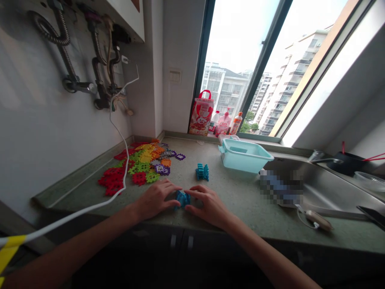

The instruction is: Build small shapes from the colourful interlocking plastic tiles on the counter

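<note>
Near the counter's front edge, my left hand [158, 200] and my right hand [207, 204] close in from both sides on a small group of blue interlocking plastic tiles [183, 198]. Fingers and thumbs of both hands press against it, covering its ends. Just beyond, a second blue stack of notched tiles [202, 171] stands on the counter, touched by neither hand. To the left lies a loose heap of interlocking tiles [144, 158] in red, green, yellow, orange, purple and grey, some with window-shaped cut-outs.
A white cable [126, 154] runs across the counter by the heap. Right of the blue stack stands a light-blue plastic tub [245, 160], beside a steel sink [319, 188]. A blurred-out item [281, 186] lies at the sink's edge. Bottles [224, 122] and a red bag [201, 116] line the windowsill.
</note>
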A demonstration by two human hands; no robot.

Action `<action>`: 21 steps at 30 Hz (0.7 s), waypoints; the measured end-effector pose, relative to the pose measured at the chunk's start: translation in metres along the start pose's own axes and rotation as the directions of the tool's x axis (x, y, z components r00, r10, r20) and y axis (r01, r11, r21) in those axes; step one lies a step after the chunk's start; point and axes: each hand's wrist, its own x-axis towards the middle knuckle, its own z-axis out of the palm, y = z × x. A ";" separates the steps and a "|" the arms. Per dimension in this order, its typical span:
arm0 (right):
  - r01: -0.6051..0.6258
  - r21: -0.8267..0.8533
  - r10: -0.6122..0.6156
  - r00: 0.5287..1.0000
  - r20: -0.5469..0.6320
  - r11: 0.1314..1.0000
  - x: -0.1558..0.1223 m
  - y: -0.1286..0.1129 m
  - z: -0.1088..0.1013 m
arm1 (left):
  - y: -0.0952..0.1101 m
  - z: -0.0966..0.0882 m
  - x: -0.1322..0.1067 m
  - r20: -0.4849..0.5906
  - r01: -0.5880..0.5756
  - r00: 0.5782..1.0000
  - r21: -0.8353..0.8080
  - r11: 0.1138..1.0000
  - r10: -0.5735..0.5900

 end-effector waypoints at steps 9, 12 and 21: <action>0.021 -0.069 -0.020 1.000 0.014 0.997 0.015 -0.015 0.005 | -0.003 -0.003 0.000 -0.080 0.002 0.997 -0.052 0.999 -0.006; 0.021 -0.093 -0.022 1.000 -0.007 0.995 0.012 -0.016 0.005 | -0.002 -0.004 -0.002 -0.089 0.002 0.996 -0.043 0.999 -0.005; -0.206 -0.324 0.019 0.868 -0.496 0.923 0.008 0.069 -0.125 | -0.017 0.006 0.020 -0.072 -0.085 0.992 0.179 0.980 0.100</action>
